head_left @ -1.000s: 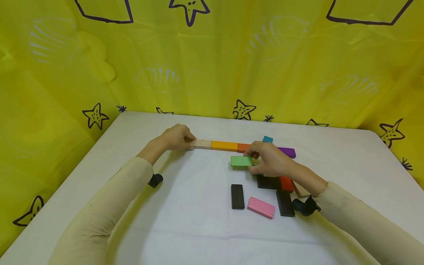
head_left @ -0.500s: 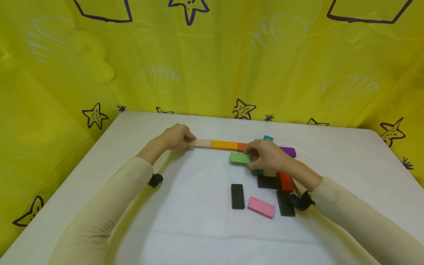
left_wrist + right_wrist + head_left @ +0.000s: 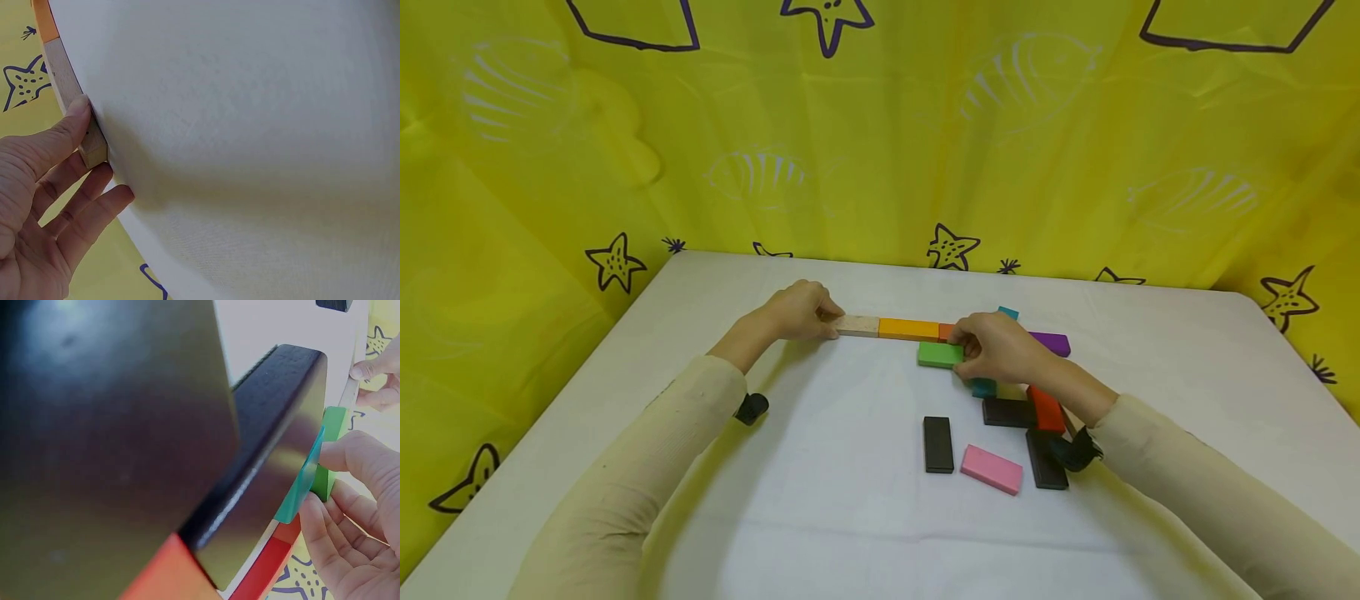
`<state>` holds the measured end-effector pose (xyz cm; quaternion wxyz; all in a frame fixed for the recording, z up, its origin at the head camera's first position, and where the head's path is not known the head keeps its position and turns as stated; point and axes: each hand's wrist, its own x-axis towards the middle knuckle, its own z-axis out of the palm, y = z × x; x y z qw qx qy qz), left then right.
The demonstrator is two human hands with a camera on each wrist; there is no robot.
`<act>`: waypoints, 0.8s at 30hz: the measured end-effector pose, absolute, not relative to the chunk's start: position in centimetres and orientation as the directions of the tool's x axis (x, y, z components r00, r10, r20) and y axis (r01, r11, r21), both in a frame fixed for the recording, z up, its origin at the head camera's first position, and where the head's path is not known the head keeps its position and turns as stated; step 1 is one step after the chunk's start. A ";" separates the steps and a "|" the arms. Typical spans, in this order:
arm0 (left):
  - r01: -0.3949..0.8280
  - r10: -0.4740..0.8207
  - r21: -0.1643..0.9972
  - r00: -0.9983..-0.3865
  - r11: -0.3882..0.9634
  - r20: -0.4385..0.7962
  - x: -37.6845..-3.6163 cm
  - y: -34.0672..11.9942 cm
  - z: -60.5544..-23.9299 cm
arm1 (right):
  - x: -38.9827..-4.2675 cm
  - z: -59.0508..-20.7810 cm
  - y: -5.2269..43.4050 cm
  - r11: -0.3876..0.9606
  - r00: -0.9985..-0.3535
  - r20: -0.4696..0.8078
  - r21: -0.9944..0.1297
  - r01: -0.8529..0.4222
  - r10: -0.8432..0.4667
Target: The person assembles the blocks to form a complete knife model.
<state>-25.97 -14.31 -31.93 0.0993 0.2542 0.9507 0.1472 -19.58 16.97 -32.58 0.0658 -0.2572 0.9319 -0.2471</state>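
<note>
My left hand (image 3: pixel 801 312) pinches the end of a plain wooden block (image 3: pixel 859 326) between thumb and fingers; the left wrist view shows the thumb on top of that block (image 3: pixel 65 72). The block ends a row on the white table, touching a yellow-orange block (image 3: pixel 910 330), then a darker orange block (image 3: pixel 945 332). A light green block (image 3: pixel 938 355) is pinched by its right end in my right hand (image 3: pixel 1003 346), just in front of the row. This hand hides part of the row, beyond which a purple block (image 3: pixel 1051 343) shows.
A blue block (image 3: pixel 1008 313) lies behind the row. Below my right hand lie a teal block (image 3: pixel 983 388), a black block (image 3: pixel 1007 412) and a red block (image 3: pixel 1047 410). Nearer are another black block (image 3: pixel 937 445), a pink block (image 3: pixel 991 469) and a third black one (image 3: pixel 1045 460).
My right hand has moved the green block away from me and slightly left, closer to the row. More of the teal block shows. The left hand keeps its place on the wooden block.
</note>
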 end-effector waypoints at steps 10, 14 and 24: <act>0.449 0.509 0.330 -0.852 0.830 -0.121 -26.0 -14.3 -31.8 | -19.7 -32.4 16.7 0.753 -0.861 0.005 -0.482 -0.448 -0.509; 0.453 0.513 0.329 -0.850 0.828 -0.121 -26.0 -14.3 -31.8 | -19.7 -32.4 16.7 0.748 -0.859 0.024 -0.481 -0.458 -0.511; 0.448 0.508 0.326 -0.852 0.832 -0.125 -25.9 -14.2 -31.8 | -20.0 -32.6 16.7 0.751 -0.858 0.055 -0.458 -0.476 -0.511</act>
